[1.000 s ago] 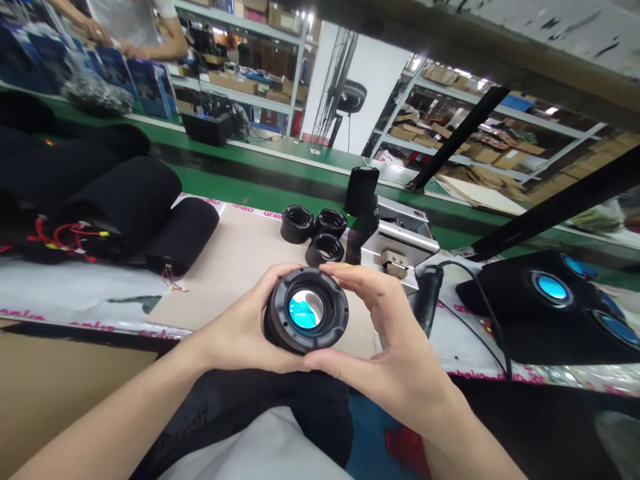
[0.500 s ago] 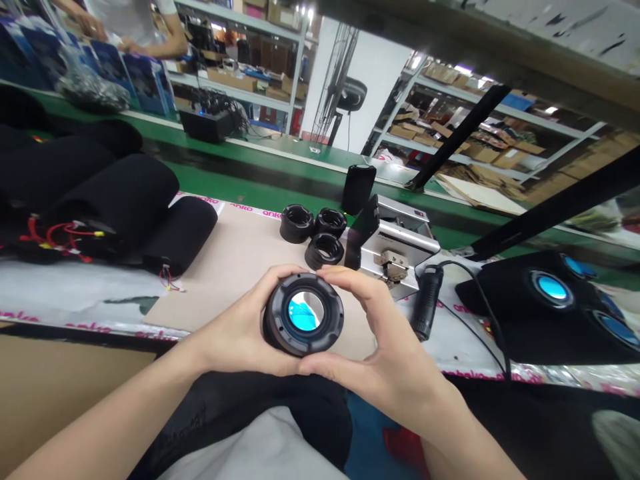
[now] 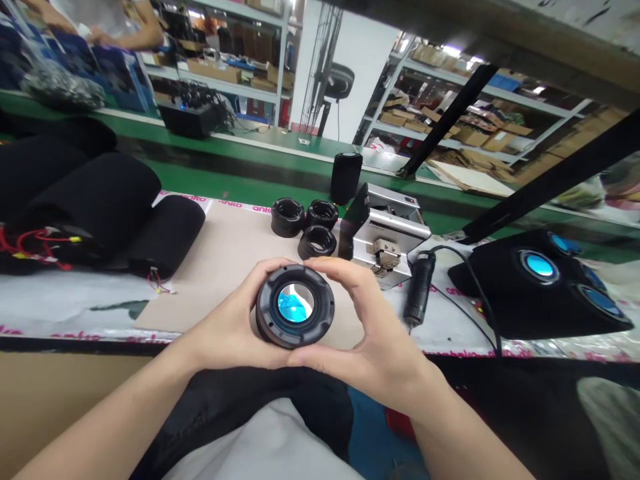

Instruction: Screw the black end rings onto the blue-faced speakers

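A round black ring-shaped part with a shiny, bluish reflective centre [image 3: 295, 304] is held above the beige board [image 3: 215, 267]. My left hand [image 3: 235, 323] wraps its left side, with thumb below and fingers above. On the other side my right hand [image 3: 365, 320] curves round, its fingertips at the top edge and its thumb at the bottom edge. Three similar black rings [image 3: 317, 243] stand together just beyond. A silver and black device [image 3: 385, 230] is to their right, beside a black electric screwdriver [image 3: 419, 288] with a cable.
Black fabric-covered cylinders [image 3: 95, 207] with red wires lie at the left. At the right rests a black housing [image 3: 495, 287] with blue round faces. A black box [image 3: 187, 119] stands on the green bench [image 3: 240, 180]. Across it, a person's arms [image 3: 133, 37] show.
The view has shifted slightly, so the bench items appear further left and a little higher. Both hands still hold the round part, which looks slightly more face-on.
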Demonstrator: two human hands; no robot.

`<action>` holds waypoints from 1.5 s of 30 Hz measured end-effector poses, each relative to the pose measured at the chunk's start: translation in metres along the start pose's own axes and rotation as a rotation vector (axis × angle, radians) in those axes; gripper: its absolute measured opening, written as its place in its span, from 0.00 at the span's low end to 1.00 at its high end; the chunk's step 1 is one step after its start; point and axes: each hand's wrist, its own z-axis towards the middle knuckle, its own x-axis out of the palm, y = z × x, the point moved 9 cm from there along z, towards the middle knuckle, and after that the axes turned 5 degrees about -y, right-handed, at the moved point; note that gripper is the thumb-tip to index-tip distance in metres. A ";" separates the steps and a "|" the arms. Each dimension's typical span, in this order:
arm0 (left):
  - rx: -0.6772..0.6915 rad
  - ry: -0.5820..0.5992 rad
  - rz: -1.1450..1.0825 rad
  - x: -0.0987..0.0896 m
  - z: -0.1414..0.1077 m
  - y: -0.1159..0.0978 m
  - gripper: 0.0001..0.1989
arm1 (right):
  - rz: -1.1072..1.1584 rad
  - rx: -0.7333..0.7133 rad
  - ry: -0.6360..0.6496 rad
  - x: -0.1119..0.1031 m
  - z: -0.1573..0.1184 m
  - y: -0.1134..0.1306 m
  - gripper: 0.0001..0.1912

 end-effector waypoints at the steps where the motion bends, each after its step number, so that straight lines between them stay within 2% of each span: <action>1: -0.002 0.001 -0.003 0.000 0.000 0.000 0.50 | 0.057 0.017 -0.013 -0.003 0.001 0.000 0.49; 5: -0.040 0.016 -0.028 0.000 0.001 0.005 0.52 | 0.289 0.008 -0.136 -0.034 0.015 0.002 0.46; 7: -0.049 0.021 -0.040 0.001 0.002 0.006 0.52 | 0.348 -0.011 -0.102 -0.042 0.024 0.001 0.44; 11: -0.034 0.024 -0.068 0.001 0.002 0.006 0.53 | 0.367 0.001 0.147 -0.028 0.031 -0.006 0.48; 14: -0.025 0.013 -0.054 0.000 0.003 0.006 0.54 | 0.328 -0.022 0.236 -0.017 0.031 -0.005 0.49; 22: -0.010 0.003 -0.025 -0.001 0.003 0.003 0.56 | 0.296 -0.068 0.234 -0.015 0.040 0.003 0.45; 26: -0.055 0.008 -0.029 -0.002 0.004 0.007 0.56 | 0.277 -0.044 0.289 -0.010 0.032 -0.010 0.48; 31: -0.091 -0.006 -0.015 -0.006 0.006 0.010 0.56 | 0.203 -0.015 0.299 -0.007 0.030 -0.020 0.49; 40: -0.071 0.023 -0.043 -0.002 0.008 0.010 0.55 | 0.230 -0.028 0.293 -0.006 0.029 -0.013 0.48; 45: -0.048 0.030 -0.075 -0.001 0.009 0.010 0.57 | 0.259 -0.075 0.235 -0.011 0.030 -0.005 0.51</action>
